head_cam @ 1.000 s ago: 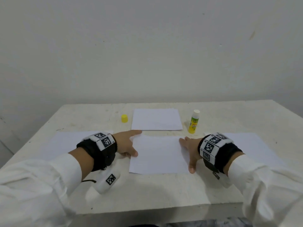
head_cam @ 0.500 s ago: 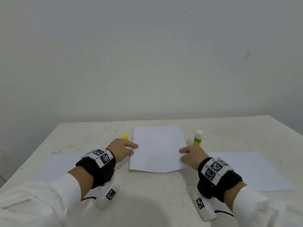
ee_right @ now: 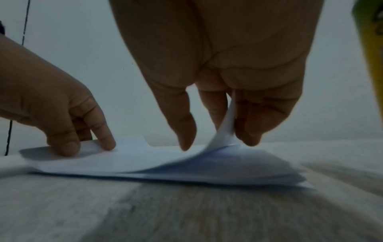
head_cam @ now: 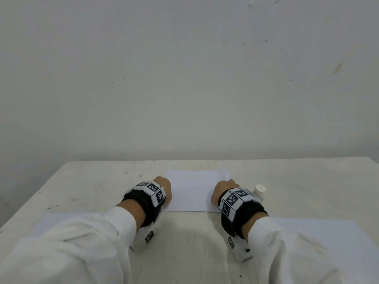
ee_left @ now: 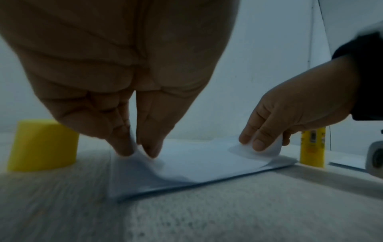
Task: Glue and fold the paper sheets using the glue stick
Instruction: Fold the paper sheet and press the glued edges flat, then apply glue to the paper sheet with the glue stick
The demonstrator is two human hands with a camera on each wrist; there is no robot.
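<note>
Your pale, scuffed worktop (head_cam: 297, 181) carries a folded white paper sheet (head_cam: 192, 191) at its middle. Your left hand (head_cam: 163, 186) pinches the sheet's left corner; your right hand (head_cam: 222, 190) pinches its lifted right corner. The yellow glue stick (ee_left: 313, 147) stands just right, its label too blurred to read. A small yellow cap (ee_left: 43, 145) sits left.

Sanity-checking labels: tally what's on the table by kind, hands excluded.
Centre paper stack: 1 (layer count unclear)
Side paper sheets: 2, left and right
Glue stick: 1
Yellow cap: 1
Total: 5
</note>
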